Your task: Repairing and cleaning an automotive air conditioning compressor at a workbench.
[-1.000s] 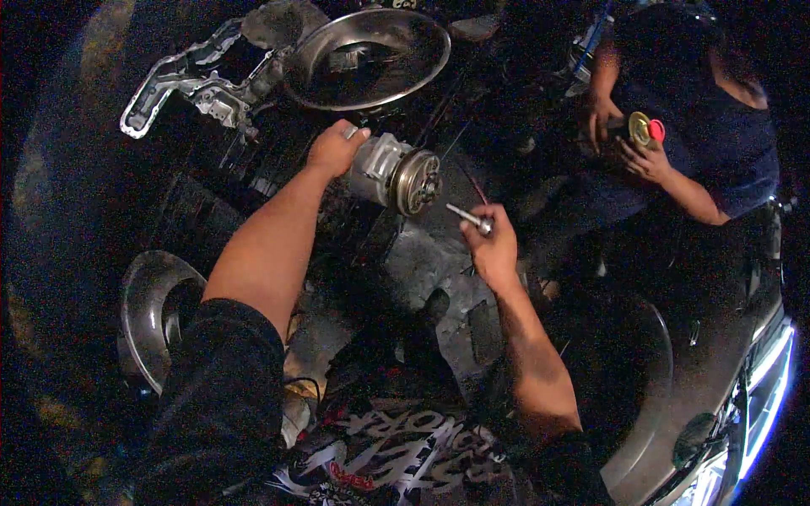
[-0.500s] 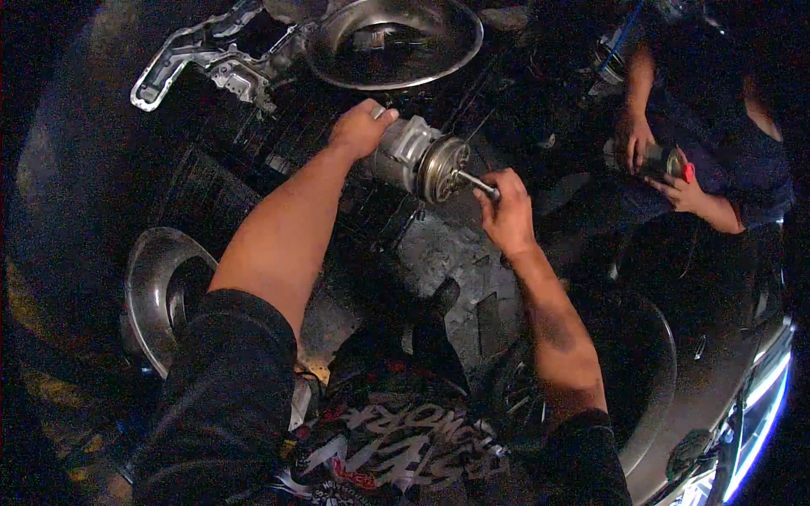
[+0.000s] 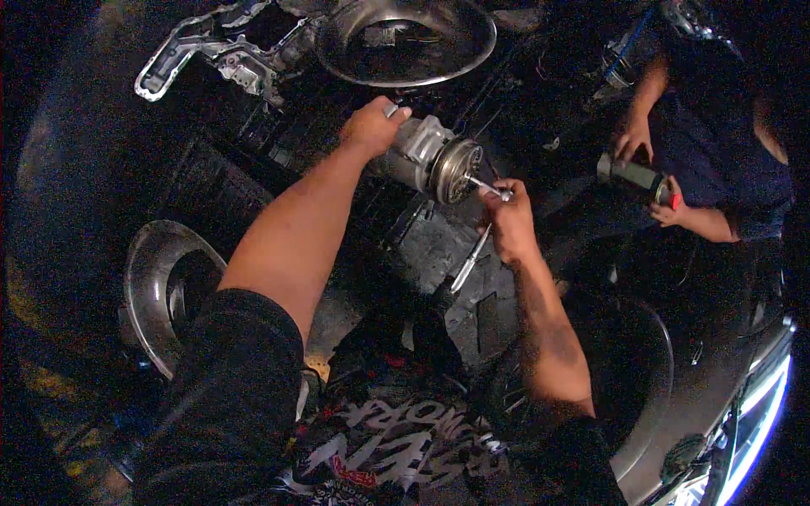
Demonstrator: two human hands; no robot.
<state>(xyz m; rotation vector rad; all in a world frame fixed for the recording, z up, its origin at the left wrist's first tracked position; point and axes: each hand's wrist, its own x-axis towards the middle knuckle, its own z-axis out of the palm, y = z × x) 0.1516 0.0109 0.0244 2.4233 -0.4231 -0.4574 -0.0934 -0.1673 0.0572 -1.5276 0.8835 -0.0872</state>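
My left hand [image 3: 372, 128] is closed around the rear end of a silvery metal cylinder with a grooved round pulley face, which looks like an air-conditioning compressor [image 3: 413, 152]. It is tilted, with its round face toward the right. In my right hand [image 3: 511, 221] is a ratchet wrench [image 3: 470, 263], its handle slanting down and to the left below my fingers. From the ratchet's head a thin shaft reaches to the middle of the pulley face; the exact contact there is too small to make out.
A large metal basin [image 3: 405, 82] lies beyond the compressor, beside a cast metal frame part [image 3: 155, 78]. Another basin [image 3: 152, 295] stands at the left. On the right, a co-worker's hands [image 3: 634, 135] hold a dark cylindrical can [image 3: 634, 174] with a red part. A car panel [image 3: 658, 438] curves along the lower right.
My right hand has turned, and the ratchet handle now shows below it. The compressor sits slightly further right in view. The co-worker's can has tilted.
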